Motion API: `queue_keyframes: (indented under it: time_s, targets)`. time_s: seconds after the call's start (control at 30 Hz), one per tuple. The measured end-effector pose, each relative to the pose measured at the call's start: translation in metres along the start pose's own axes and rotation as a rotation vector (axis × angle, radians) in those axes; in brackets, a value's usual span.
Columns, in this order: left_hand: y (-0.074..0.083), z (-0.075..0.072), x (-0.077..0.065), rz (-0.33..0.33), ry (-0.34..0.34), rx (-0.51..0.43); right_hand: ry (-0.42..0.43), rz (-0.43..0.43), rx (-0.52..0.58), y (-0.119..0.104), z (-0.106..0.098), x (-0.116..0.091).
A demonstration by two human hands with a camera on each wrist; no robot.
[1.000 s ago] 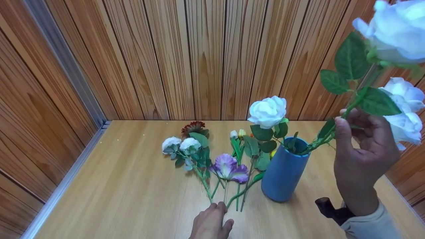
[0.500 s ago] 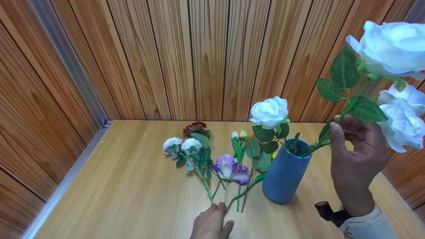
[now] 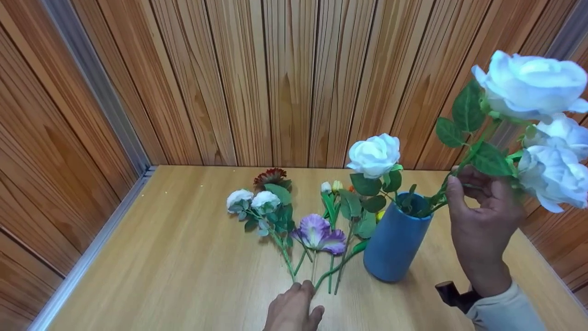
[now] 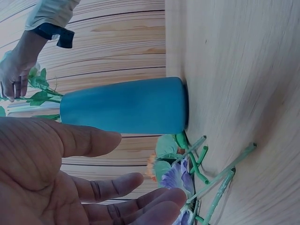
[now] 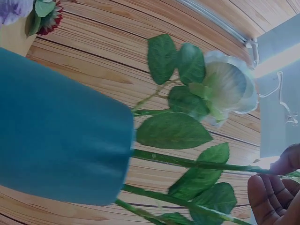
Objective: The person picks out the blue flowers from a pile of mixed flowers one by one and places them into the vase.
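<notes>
My right hand [image 3: 487, 216] pinches a green stem [image 5: 206, 165] between thumb and fingers. That stem runs down into the mouth of the blue vase [image 3: 397, 239], beside other stems. Above the hand are a large white rose [image 3: 528, 85] and more white blooms [image 3: 558, 161] at the right edge. Another white rose [image 3: 374, 155] leans out of the vase's left side. My left hand [image 3: 294, 308] lies low near the stem ends, fingers relaxed and holding nothing in the left wrist view. Just beyond its fingertips is a purple flower [image 3: 314, 232] on the table.
On the table [image 3: 183, 257] lie small white flowers [image 3: 265, 202], a dark red flower [image 3: 270, 177] and tulip-like buds [image 3: 336, 185], left of the vase. A wood-panelled wall [image 3: 285, 82] closes off the back, another the left side.
My right hand has moved left and slightly down toward the vase. The white blooms above it have come lower and further into view. The left hand stays in place.
</notes>
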State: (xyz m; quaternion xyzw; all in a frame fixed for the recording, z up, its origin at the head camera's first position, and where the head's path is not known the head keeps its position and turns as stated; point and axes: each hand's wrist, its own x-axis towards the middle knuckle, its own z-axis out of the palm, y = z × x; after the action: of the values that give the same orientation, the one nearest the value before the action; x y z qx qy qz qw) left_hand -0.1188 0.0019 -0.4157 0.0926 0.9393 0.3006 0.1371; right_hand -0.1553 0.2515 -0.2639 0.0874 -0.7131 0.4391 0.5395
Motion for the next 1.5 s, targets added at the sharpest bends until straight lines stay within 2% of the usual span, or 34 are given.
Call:
queue_keyframes:
  time_s: [0.2,0.33,0.6,0.77,1.3,1.5]
  targets:
    - [0.0,0.001,0.0,0.005,-0.001,-0.009,-0.022,0.001,-0.024,0.017,-0.001,-0.005]
    - [0.0,0.0,0.0,-0.019,-0.012,-0.01,-0.045,0.009,-0.043,0.022,-0.001,-0.009]
    - [0.001,0.0,-0.005,0.034,0.027,0.023,-0.066,0.002,-0.031,0.025,0.001,-0.012]
    - [0.001,-0.001,-0.004,0.03,0.027,0.034,-0.073,0.025,-0.079,0.026,0.001,-0.015]
    - [0.001,-0.002,-0.003,0.027,0.017,0.015,-0.107,0.021,-0.161,0.03,0.0,-0.023]
    - [0.001,0.0,-0.001,0.02,0.019,0.015,-0.123,-0.009,-0.142,0.032,0.002,-0.028]
